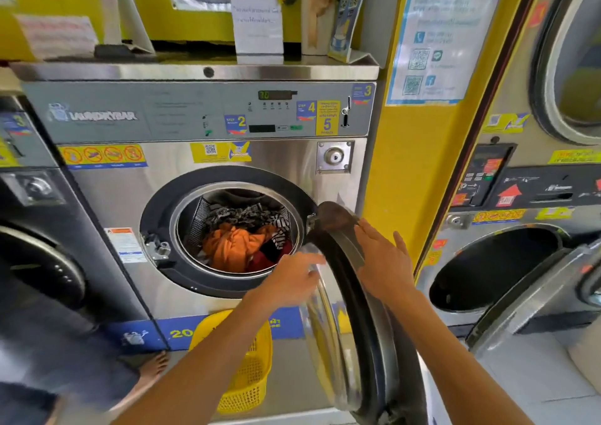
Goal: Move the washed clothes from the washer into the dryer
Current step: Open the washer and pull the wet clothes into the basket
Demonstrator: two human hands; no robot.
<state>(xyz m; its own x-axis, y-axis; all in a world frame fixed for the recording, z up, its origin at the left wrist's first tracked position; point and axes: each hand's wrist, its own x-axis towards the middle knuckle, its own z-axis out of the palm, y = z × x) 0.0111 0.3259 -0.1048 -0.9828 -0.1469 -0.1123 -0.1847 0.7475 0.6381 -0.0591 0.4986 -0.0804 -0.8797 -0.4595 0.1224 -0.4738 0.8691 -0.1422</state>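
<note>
The steel washer (130, 196) faces me with its round door (354, 294) swung open to the right. Inside the drum lie wet clothes (237, 242): an orange piece in front, red, striped and dark patterned pieces around it. My left hand (292, 278) reaches toward the drum's lower right rim, fingers apart and holding nothing. My right hand (383, 262) rests flat on the outer edge of the open washer door. To the right, the dryer (487, 268) stands with its dark drum empty and its door (536, 294) hanging open.
A yellow plastic basket (250, 369) sits on the floor below the washer opening, under my left arm. A bare foot (153, 369) shows at the lower left. Another dark washer (39, 262) stands on the left. A yellow pillar (419, 164) separates washer and dryer.
</note>
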